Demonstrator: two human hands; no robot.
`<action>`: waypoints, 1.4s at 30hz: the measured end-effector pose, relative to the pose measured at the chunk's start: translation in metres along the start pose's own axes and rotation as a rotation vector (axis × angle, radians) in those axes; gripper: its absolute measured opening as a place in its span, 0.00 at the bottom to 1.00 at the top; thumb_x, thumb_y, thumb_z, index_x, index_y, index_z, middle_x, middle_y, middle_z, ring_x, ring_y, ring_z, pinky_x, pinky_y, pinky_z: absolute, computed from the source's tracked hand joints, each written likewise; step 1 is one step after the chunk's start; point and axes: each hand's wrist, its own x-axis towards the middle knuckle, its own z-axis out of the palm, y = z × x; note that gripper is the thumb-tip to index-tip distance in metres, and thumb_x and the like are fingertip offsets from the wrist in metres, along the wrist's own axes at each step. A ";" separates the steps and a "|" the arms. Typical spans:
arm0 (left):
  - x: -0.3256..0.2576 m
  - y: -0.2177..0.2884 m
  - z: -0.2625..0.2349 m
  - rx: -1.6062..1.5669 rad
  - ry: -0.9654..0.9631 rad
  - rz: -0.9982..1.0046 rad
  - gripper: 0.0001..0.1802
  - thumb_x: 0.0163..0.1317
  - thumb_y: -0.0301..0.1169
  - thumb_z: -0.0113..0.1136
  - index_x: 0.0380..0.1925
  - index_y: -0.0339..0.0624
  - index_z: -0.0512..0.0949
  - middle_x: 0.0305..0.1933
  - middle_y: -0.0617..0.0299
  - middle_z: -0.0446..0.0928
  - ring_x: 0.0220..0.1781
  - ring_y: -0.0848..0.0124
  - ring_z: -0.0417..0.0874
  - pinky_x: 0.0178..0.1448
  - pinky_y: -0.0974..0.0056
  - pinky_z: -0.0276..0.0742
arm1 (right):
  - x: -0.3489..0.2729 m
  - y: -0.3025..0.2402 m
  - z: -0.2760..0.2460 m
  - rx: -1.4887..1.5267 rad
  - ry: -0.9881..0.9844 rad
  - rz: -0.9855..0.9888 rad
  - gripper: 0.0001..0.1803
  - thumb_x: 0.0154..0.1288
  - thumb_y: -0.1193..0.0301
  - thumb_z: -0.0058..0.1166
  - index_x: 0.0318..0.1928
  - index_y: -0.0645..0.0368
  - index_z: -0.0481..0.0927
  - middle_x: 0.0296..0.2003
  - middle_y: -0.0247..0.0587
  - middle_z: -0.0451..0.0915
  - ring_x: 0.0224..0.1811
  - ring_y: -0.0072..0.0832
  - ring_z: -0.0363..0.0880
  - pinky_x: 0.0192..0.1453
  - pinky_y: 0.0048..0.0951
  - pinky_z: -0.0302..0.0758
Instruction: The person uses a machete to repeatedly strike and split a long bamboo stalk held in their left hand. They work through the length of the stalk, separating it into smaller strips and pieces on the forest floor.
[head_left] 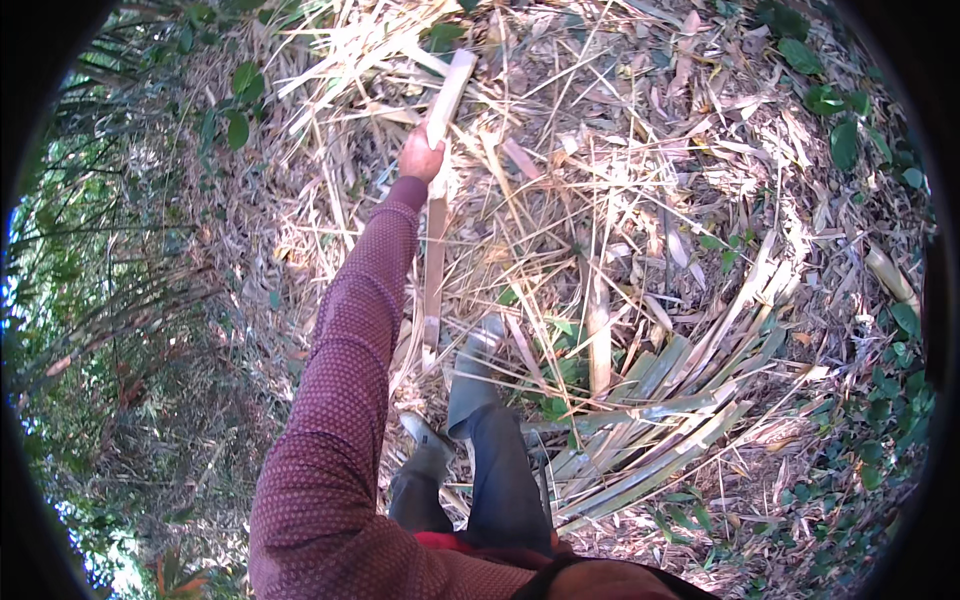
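Note:
My left hand (422, 157), at the end of an outstretched arm in a maroon patterned sleeve, is closed around a pale split bamboo strip (452, 92). The strip's flat upper end sticks out beyond my fingers. Below the hand, a browner length of strip (434, 260) runs down toward my boots; I cannot tell whether it is the same piece. Thin bamboo slivers (500, 165) lie scattered around the hand. My right hand does not show.
My boots (472, 375) stand among slivers and dry leaves. To their right lies a fanned pile of greenish split bamboo (640, 450), with an upright-lying tan piece (598, 335) beyond it. A bamboo section (890, 275) rests far right. Green plants (110, 270) border the left.

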 end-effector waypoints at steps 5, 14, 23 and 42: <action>0.044 -0.025 0.029 -0.004 -0.009 0.077 0.30 0.52 0.40 0.54 0.54 0.40 0.63 0.51 0.42 0.69 0.53 0.52 0.71 0.57 0.57 0.66 | -0.008 0.007 0.018 0.067 -0.042 0.001 0.32 0.55 0.39 0.35 0.49 0.49 0.68 0.42 0.51 0.76 0.45 0.47 0.75 0.45 0.43 0.71; 0.067 -0.012 0.071 0.136 0.058 0.023 0.37 0.47 0.41 0.60 0.56 0.39 0.60 0.50 0.40 0.68 0.53 0.48 0.69 0.56 0.52 0.66 | -0.024 0.003 0.068 0.177 -0.106 -0.017 0.30 0.55 0.40 0.38 0.50 0.47 0.66 0.44 0.49 0.76 0.46 0.47 0.75 0.45 0.44 0.71; 0.043 0.022 0.043 0.454 -0.077 0.030 0.38 0.39 0.51 0.62 0.47 0.37 0.67 0.43 0.45 0.71 0.45 0.51 0.75 0.48 0.54 0.72 | -0.005 -0.019 0.052 0.208 -0.079 -0.024 0.30 0.54 0.41 0.39 0.48 0.49 0.67 0.43 0.49 0.76 0.45 0.48 0.75 0.45 0.43 0.71; -0.334 -0.068 -0.332 -0.602 0.379 -0.139 0.17 0.57 0.33 0.57 0.41 0.31 0.73 0.40 0.58 0.75 0.41 0.72 0.75 0.45 0.67 0.71 | 0.052 -0.066 -0.027 0.072 0.285 -0.207 0.31 0.52 0.41 0.42 0.43 0.56 0.71 0.40 0.53 0.76 0.44 0.49 0.75 0.45 0.43 0.71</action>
